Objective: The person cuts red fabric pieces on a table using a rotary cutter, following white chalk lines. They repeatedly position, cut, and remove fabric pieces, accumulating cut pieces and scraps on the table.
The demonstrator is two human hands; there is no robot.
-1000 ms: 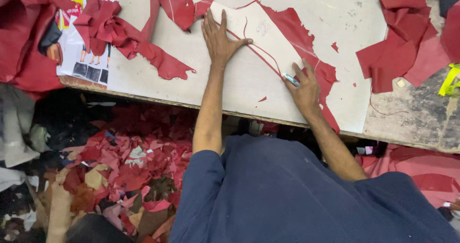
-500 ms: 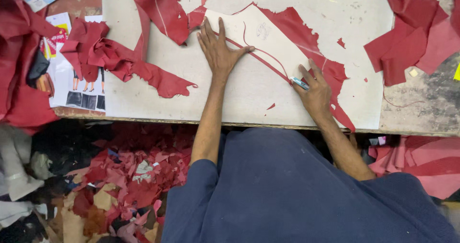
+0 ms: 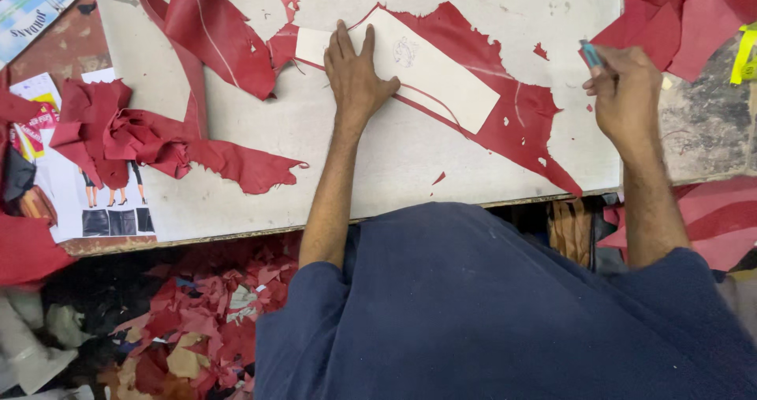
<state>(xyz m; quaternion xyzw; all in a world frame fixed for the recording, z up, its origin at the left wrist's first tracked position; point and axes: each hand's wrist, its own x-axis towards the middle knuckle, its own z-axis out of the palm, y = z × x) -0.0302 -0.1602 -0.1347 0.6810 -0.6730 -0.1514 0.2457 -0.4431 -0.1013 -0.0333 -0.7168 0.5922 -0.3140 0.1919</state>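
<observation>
Left hand [image 3: 356, 75] lies flat, fingers spread, pinning the pale card template [image 3: 418, 69] on the red leather piece [image 3: 516, 116] mid-worktop [image 3: 315, 163]. Right hand [image 3: 627, 92] is lifted off to the side, closed around a small teal-handled knife [image 3: 590, 53]. The near edge looks cut already, a thin strip curling free; the rest seems left.

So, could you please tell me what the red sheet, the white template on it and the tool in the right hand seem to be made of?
Red sheet: probably leather, matte, with ragged cut edges. White template: looks like stiff card, flat with straight edges, under the left hand. Tool in the right hand: blue handle, perhaps plastic; its tip is too small to tell.
</observation>
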